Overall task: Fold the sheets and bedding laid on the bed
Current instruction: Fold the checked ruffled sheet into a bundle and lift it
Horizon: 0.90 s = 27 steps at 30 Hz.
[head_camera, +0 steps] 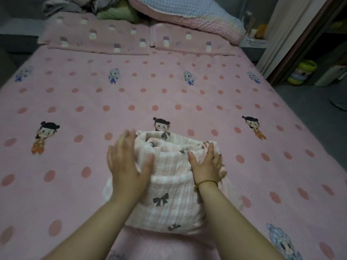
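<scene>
A folded pink-and-white gauze blanket (169, 181) with dark bow prints lies in a thick bundle on the near middle of the bed. My left hand (127, 162) lies flat against its left side, fingers straight and blurred by motion. On the bundle's right top, my right hand (206, 164) presses with spread fingers; a yellow cord is on its wrist. Under the bundle is the pink bed sheet (112, 102) with red dots and cartoon figures.
Two pink pillows (97, 36) lie at the head of the bed. A pink and white quilt (187, 14) and bunched grey and green bedding (112, 12) are piled behind them. Right of the bed are a curtain (293, 34), grey floor and a yellow toy (302, 72).
</scene>
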{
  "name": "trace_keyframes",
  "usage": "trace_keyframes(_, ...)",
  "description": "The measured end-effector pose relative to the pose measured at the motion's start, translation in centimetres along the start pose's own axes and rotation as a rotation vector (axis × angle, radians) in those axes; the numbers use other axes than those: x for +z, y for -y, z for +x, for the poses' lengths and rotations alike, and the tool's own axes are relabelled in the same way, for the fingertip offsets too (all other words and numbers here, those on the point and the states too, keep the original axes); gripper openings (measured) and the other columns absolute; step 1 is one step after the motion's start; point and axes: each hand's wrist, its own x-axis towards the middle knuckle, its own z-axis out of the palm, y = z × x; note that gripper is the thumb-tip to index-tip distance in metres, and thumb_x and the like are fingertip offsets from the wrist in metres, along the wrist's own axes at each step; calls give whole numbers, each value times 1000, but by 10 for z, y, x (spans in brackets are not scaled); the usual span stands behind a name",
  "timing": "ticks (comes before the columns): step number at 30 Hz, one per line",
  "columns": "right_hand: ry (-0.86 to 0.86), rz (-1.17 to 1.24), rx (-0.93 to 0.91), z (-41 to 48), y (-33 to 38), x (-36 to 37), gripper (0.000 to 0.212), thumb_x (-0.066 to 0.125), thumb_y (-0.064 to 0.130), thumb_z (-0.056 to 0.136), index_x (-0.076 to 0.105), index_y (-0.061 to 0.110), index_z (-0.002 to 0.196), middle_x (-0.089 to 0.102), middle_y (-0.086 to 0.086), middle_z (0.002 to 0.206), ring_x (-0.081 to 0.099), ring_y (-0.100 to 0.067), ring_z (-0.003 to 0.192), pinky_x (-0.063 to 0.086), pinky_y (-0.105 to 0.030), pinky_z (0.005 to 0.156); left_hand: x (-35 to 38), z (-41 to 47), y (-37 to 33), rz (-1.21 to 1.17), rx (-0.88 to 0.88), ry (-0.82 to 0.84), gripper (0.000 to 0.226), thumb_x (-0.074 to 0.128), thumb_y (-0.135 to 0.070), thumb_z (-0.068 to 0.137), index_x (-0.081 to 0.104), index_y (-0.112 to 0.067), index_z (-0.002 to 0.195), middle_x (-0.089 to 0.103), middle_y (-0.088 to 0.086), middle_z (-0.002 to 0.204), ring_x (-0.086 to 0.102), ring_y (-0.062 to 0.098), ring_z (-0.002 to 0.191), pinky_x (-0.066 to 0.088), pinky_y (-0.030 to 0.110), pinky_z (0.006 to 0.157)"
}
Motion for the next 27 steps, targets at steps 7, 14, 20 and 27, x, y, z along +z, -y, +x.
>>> trace_keyframes(7, 43, 26, -30, 52, -7, 6, 78, 42, 57, 88, 5, 24, 149, 14, -2, 155, 11, -21, 143, 6, -46, 114, 75, -11, 45, 513, 600, 458, 65, 20, -66, 89, 36, -21, 134, 20, 3, 154, -7, 15, 145, -1, 43, 114)
trace_keyframes(14, -122, 29, 64, 98, -65, -35, 43, 37, 10, 95, 36, 11, 139, 43, -15, 139, 46, -33, 120, 35, -35, 100, 112, 42, 53, 690, 285, 773, 98, -42, -76, 46, -24, -34, 132, -25, -1, 145, -29, 16, 131, -41, 31, 93)
trace_keyframes(20, -310, -123, -129, 66, -30, -15, 62, 25, 40, 88, 19, 21, 147, 8, -5, 157, 0, -21, 144, -14, -38, 112, 144, 46, 71, 635, 245, 909, 105, -48, -75, 30, -31, -35, 125, -30, -10, 139, -35, 7, 125, -42, 28, 86)
trace_keyframes(27, 196, -517, -162, 77, -31, 57, 97, -26, 59, 51, -18, 34, 144, -27, 3, 153, -25, -16, 140, -17, -53, 109, 142, 62, 74, 376, 365, 636, 63, 20, -51, 92, 56, -12, 127, 49, 14, 137, 32, 24, 134, -1, 32, 111)
